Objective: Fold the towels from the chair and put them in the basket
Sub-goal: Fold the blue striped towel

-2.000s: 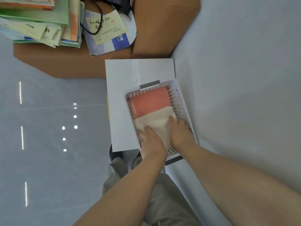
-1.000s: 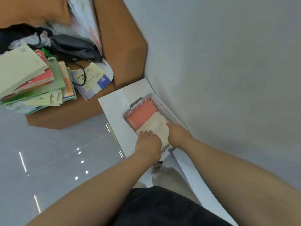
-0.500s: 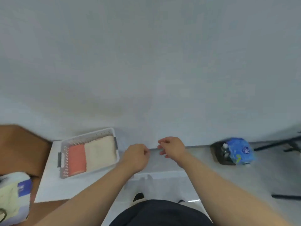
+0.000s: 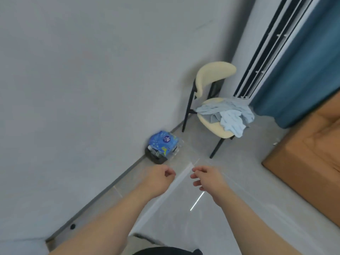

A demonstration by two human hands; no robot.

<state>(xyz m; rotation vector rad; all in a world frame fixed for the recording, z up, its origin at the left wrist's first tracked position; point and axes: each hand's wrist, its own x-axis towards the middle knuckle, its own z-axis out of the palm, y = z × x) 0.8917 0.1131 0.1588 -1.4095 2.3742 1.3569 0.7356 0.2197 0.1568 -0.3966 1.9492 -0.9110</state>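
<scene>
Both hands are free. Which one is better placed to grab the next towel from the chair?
Right, probably. The right hand hangs empty on the side toward the chair, where the light blue towels lie crumpled on the seat. The left hand, also empty, is farther over by the wall.

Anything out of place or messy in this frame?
The light blue towels lie crumpled in a heap on the chair seat, one end hanging over its edge. Nothing else stands out.

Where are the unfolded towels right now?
In the head view, the light blue towels lie crumpled on the seat of the cream chair, upper right of centre, just left of the blue curtain.
</scene>
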